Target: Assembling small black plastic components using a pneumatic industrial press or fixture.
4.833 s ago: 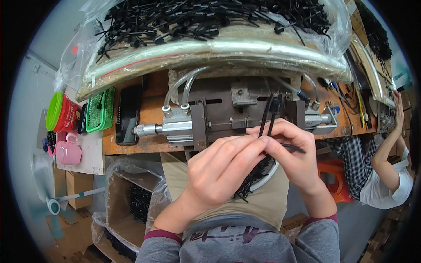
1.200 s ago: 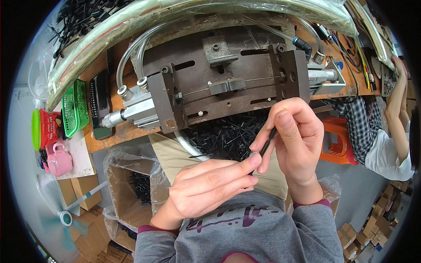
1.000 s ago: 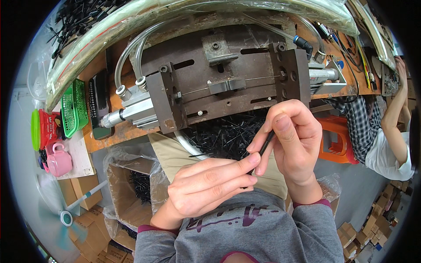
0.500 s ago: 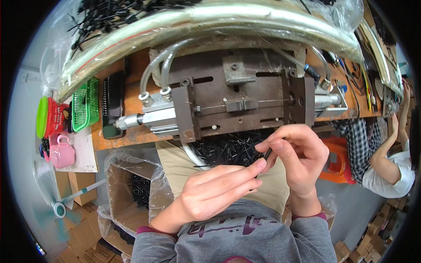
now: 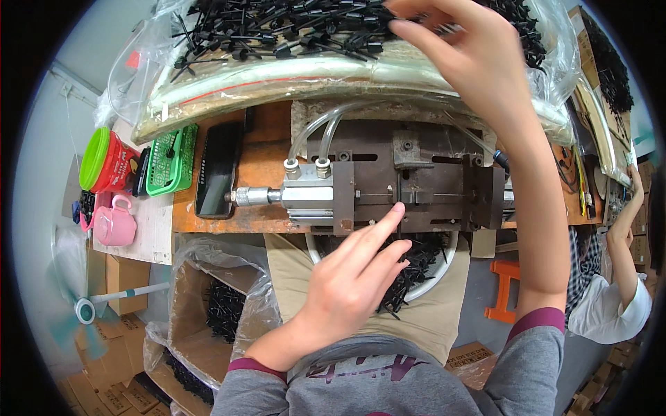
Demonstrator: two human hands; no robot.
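My left hand point(image 5: 350, 281) reaches up to the brown metal fixture point(image 5: 444, 182), index finger stretched out. Its fingertip is on a thin black plastic part point(image 5: 399, 182) standing across the middle of the fixture, beside a small dark block point(image 5: 420, 197). The thumb is hidden, and a dark bit shows by the lower fingers. Up and to the right, my right hand point(image 5: 479, 52) is over a heap of loose black plastic parts point(image 5: 298, 28), thumb and forefinger apart. Its other fingers are slightly smeared, and nothing shows between them.
Clear hoses point(image 5: 316, 128) run to a silver cylinder point(image 5: 307, 196). More black parts lie in a white-rimmed container point(image 5: 444, 274) on my lap and a plastic-lined box point(image 5: 225, 312). Left stand a green basket point(image 5: 170, 163) and pink mug point(image 5: 114, 223). Another person's arm point(image 5: 624, 222) shows at right.
My hands, together above my lap before, are now apart. The left has moved up to the fixture; the right has swung up over the heap. The view has shifted.
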